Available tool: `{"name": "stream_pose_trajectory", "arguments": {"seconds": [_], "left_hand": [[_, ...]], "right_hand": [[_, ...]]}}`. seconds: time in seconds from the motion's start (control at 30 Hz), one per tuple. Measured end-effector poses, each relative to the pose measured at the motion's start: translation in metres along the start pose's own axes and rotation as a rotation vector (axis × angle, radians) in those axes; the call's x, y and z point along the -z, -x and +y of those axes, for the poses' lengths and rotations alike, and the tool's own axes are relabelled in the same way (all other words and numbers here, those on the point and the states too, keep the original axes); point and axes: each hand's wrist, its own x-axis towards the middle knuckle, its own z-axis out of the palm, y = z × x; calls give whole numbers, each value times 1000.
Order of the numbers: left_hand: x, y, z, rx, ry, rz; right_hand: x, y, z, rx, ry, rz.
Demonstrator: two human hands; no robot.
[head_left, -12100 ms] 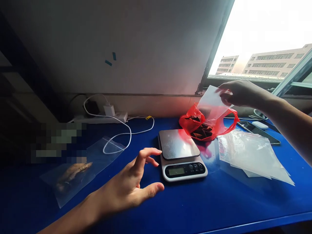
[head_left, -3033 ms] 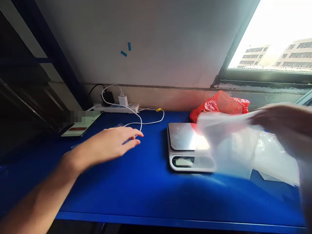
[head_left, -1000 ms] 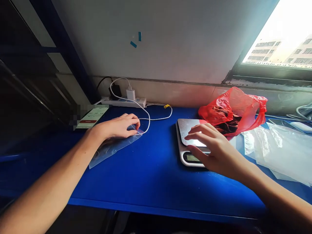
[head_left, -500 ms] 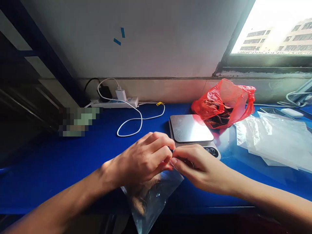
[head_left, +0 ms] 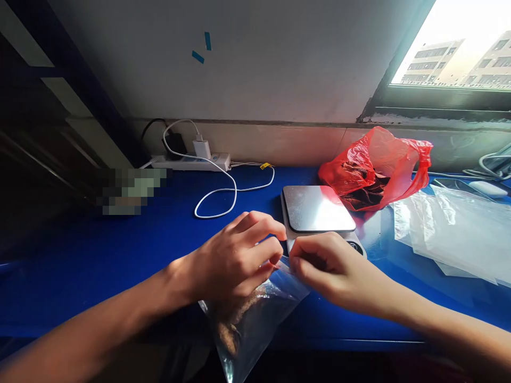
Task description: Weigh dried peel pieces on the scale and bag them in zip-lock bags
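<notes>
A clear plastic zip bag (head_left: 263, 324) with brown, dried-looking pieces (head_left: 229, 335) inside hangs below my hands at the table's front edge. My left hand (head_left: 239, 260) is closed on the bag's top edge, its fingers curled and partly hiding the opening. At the bag's upper right corner, my right hand (head_left: 327, 266) pinches the rim between thumb and forefinger. Just behind my right hand sits a kitchen scale (head_left: 319, 208) with a bare, shiny metal plate; its control panel is partly covered by the hand.
A red plastic bag (head_left: 403, 175) holding dark brown pieces stands behind the scale. Flat clear bags (head_left: 467, 229) lie stacked at the right. A white cable (head_left: 215, 216) loops from the power strip (head_left: 187, 161) along the wall. The blue table (head_left: 120, 260) ends close in front.
My right hand has slid a little to the right along the bag's rim, away from my left hand. More of the bag's top edge shows between them. The view has shifted slightly.
</notes>
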Motion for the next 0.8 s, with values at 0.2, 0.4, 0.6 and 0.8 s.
{"name": "stream_pose_trajectory", "arguments": {"seconds": [0.2,0.4,0.6,0.8], "left_hand": [[2,-1,2,-7,-95,125],[-3,1,5,-15,-166,253],[-4,3,8,21,-147,284],[-5,2,7,53,-117,276]], "right_hand": [[3,2,-2,-21,-49,61],[4,2,-2,-62,-253,48],[-1,4,-1,-60,-477,14],[-1,3,1,-57,-465,20]]}}
